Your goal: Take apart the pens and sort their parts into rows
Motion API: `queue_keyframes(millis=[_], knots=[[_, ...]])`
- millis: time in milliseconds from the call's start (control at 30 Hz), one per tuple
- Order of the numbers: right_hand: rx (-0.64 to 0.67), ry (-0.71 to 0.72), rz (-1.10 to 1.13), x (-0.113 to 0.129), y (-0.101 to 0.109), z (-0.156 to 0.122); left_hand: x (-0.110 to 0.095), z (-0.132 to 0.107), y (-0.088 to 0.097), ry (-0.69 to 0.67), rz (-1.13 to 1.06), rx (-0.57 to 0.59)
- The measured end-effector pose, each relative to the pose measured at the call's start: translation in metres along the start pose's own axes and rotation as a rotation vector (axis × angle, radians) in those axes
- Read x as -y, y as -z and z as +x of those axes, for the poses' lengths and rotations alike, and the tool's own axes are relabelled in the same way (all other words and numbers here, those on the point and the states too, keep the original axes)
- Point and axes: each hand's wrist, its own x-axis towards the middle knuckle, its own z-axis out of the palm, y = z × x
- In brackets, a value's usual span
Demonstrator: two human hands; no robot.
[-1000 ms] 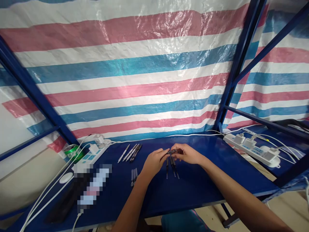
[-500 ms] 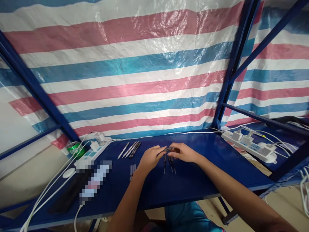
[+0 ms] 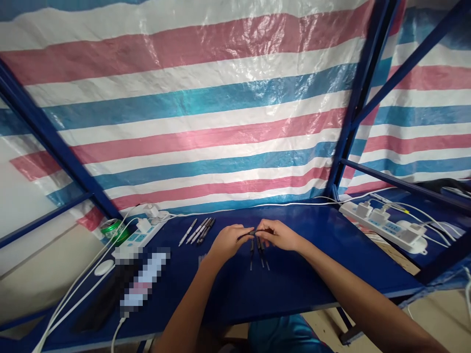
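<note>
1. Dark slim pen: held crosswise just above the desk, spanning the gap between the hands.
2. Left grip and right grip: both closed, pinching the pen from opposite sides, close together at the middle of the desk.
3. Group of dark pens: lying side by side on the desk directly below both grips, their upper parts hidden behind the hands.
4. Small pen group: mostly hidden behind the left wrist; its number cannot be told.
5. Row of pens: light and dark barrels, slanted side by side, well left of the grips and apart from them.
6. Blue desk: carries all the pens, plus two pixelated objects, too blurred to name, at near left.
7. Power strips with white cables, and a green can: at the far edge and the sides.
8. Striped tarpaulin: hangs behind the blue steel frame.
</note>
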Motion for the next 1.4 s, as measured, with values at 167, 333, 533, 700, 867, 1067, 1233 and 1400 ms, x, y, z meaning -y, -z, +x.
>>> queue_keyframes(millis=[167, 333, 533, 700, 867, 1067, 1233, 1400], knots=[[-0.044, -0.191, 0.14, -0.008, -0.017, 0.015, 0.011, -0.004, 0.013, 0.036, -0.058, -0.058], [-0.155, -0.136, 0.239, 0.005, -0.029, 0.033, 0.04, -0.019, 0.043, 0.24, -0.369, -0.129], [-0.291, -0.045, 0.281, 0.018, -0.056, 0.045, 0.055, -0.047, 0.053, 0.332, -0.668, -0.248], [-0.25, -0.113, 0.295, 0.015, -0.068, 0.036, 0.033, -0.067, 0.045, 0.322, -0.595, -0.404], [-0.275, -0.056, 0.301, 0.011, -0.064, 0.026, 0.018, -0.075, 0.028, 0.403, -0.743, -0.495], [-0.278, -0.046, 0.304, -0.001, -0.068, 0.025, 0.016, -0.085, 0.014, 0.475, -0.512, -0.456], [-0.422, -0.09, 0.212, -0.016, -0.06, 0.029, 0.039, -0.094, 0.027, 0.533, -0.065, -0.314], [-0.522, -0.149, 0.142, -0.027, -0.047, 0.03, 0.062, -0.09, 0.037, 0.69, 0.184, -0.223]])
